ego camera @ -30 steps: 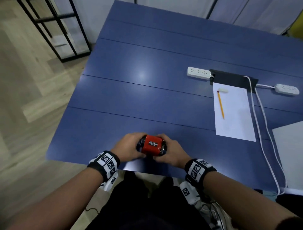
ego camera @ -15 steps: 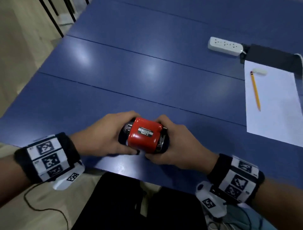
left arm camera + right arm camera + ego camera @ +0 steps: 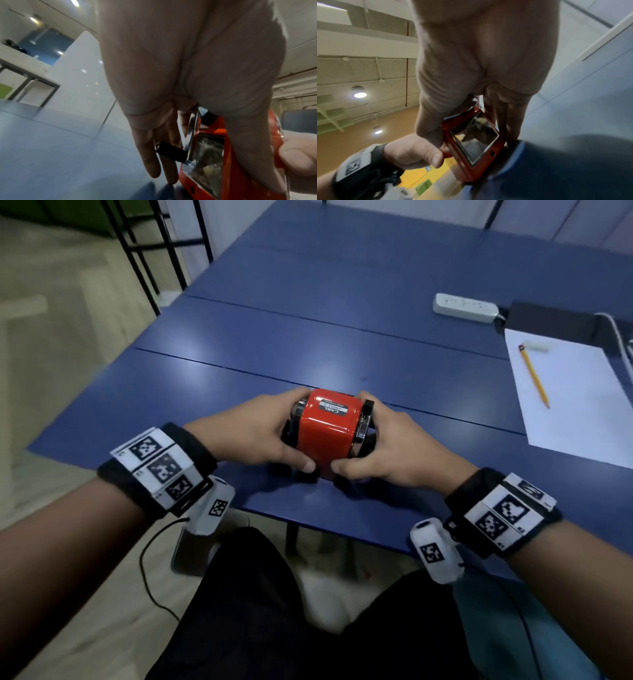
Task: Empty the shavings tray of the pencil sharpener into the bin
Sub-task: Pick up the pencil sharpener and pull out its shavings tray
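Since the earlier frame the pencil sharpener (image 3: 328, 426) had stayed clasped between both hands while the view had drawn nearer, so that it sat larger and closer to the middle of the picture. The left hand (image 3: 251, 434) gripped its crank side, thumb across the front face, and the right hand (image 3: 387, 451) gripped the opposite end, thumb tips nearly meeting low on the front. It stood on the blue counter (image 3: 342, 347) close to the near edge, with bare counter stretching away beyond it and to the left. The body was glossy red, boxy with rounded corners, a small grey label on top and chrome plates at both ends. In the left wrist view the shavings tray (image 3: 205, 161) showed as a clear window set in the red front, still seated, dark shavings dim behind it, and a black crank knob (image 3: 169, 151) lay between the fingers. Well apart to the right, a yellow pencil (image 3: 534, 376) lay on a white sheet of paper (image 3: 579, 405), and a white power strip (image 3: 464, 308) sat beyond them.
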Motion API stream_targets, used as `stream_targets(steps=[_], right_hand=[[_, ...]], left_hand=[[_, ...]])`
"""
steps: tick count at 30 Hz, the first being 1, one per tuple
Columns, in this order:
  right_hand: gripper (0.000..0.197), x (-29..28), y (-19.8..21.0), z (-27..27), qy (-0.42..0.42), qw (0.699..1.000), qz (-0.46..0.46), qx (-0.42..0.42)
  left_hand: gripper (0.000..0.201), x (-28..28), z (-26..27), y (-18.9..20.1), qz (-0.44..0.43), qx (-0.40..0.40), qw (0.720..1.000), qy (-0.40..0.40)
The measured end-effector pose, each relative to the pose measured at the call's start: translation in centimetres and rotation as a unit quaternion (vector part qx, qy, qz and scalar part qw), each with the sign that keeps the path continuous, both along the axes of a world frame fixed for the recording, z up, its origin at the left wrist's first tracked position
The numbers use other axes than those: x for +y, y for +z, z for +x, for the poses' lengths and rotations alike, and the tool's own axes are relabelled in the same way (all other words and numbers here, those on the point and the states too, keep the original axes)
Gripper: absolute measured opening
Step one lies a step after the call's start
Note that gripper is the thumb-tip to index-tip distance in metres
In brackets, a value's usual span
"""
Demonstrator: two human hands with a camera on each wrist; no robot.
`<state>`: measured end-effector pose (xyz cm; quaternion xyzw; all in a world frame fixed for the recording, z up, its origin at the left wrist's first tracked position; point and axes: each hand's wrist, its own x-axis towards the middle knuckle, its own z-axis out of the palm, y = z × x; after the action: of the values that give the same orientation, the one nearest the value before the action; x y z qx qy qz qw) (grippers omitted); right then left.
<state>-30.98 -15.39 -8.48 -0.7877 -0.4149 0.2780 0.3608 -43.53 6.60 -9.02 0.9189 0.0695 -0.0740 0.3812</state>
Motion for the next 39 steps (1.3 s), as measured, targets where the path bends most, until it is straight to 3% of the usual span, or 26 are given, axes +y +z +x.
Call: stream_targets(steps=[2,4,7,9,11,16,21,26,34,39], right_hand=[[0.066,-0.1,0.0,-0.2,0.0,1.0,0.002,0.005],[0.069,-0.2,-0.2,-0.3,0.0,1.0,0.007,0.015],[0.072,-0.4,-0.7,-0.3,-0.013,0.999,0.021,0.028],[0.076,-0.5,-0.9,-0.3,-0.016,0.999,0.031,0.039],[0.079,-0.6,-1.2,0.0,-0.011,0.997,0.036,0.064],[0.08,-0.9,0.0,0.1,0.018,0.995,0.027,0.093],[0.091,-0.6,2.1,-0.8,-0.008,0.997,0.075,0.009],[0.091,0.9,4.0,-1.5,0.053,0.982,-0.017,-0.178],[0.095,1.5,4.4,-1.5,0.053,0.982,-0.034,-0.179],[0.095,1.5,4.6,-1.5,0.056,0.98,-0.045,-0.185]], left_hand=[[0.105,-0.3,-1.0,-0.2,0.074,-0.014,0.997,0.03],[0.106,-1.1,-3.0,-0.5,0.13,-0.048,0.982,0.126],[0.074,-3.7,-5.9,-2.1,0.022,-0.146,0.954,0.262],[0.058,-5.4,-7.0,-2.7,-0.032,-0.137,0.956,0.258],[0.055,-6.2,-7.2,-2.9,-0.021,-0.11,0.969,0.219],[0.076,-6.0,-6.7,-3.6,-0.019,-0.076,0.979,0.19],[0.059,-5.9,-5.4,-4.1,0.003,-0.083,0.972,0.221],[0.05,-5.2,-4.5,-5.1,-0.025,-0.094,0.956,0.276],[0.046,-5.2,-4.2,-6.1,-0.09,-0.131,0.95,0.268],[0.044,-4.7,-4.1,-5.7,-0.068,-0.127,0.957,0.251]])
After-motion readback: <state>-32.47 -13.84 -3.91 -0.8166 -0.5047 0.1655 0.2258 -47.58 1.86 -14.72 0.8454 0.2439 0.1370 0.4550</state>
